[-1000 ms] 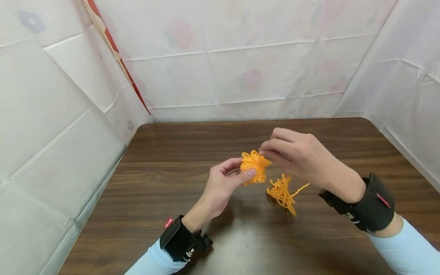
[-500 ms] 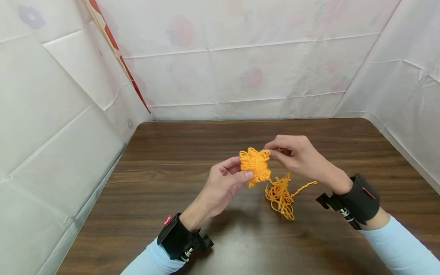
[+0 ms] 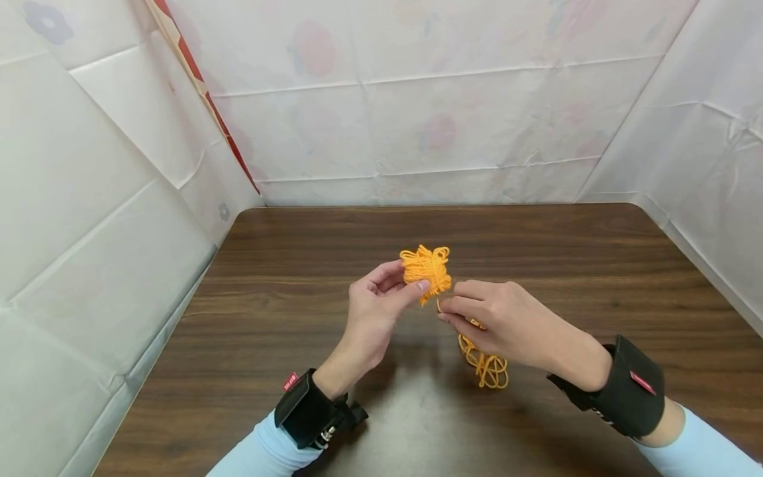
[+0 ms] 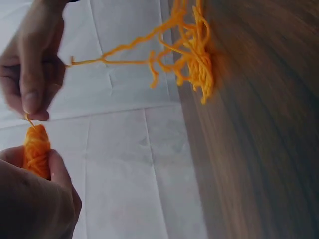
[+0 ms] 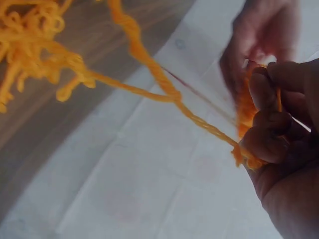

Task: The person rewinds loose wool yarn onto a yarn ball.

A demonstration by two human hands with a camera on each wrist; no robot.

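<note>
Since the earlier frames, our right hand (image 3: 495, 321) has dropped from above and right of the small wound bundle of orange yarn (image 3: 424, 268) to a place just below it, and the bundle itself has shifted slightly up and to the left.

Our left hand (image 3: 374, 311) holds the bundle above the dark brown wooden bench (image 3: 286, 311), its grip closed on it between thumb and fingers; in the left wrist view the bundle (image 4: 36, 149) sits wedged between the thumb and the curled fingers of that hand (image 4: 35, 199).

Our right hand pinches the loose orange yarn strand (image 5: 164, 94) between thumb and fingertips, with the grip closed tight on it; in the right wrist view the strand runs taut from those fingertips (image 5: 266, 134) away to the loose tangle of orange yarn (image 5: 35, 45).

That tangle (image 3: 485, 364) lies on the bench just under and in front of our right hand, partly hidden by it. In the left wrist view the tangle (image 4: 197, 55) rests on the wood, with the strand (image 4: 114, 60) leading from it across to the right hand (image 4: 32, 64).

White creased plastic sheeting (image 3: 417, 112) walls in the bench on three sides. Black wrist straps (image 3: 628, 394) sit over light blue sleeves (image 3: 703, 454).
</note>
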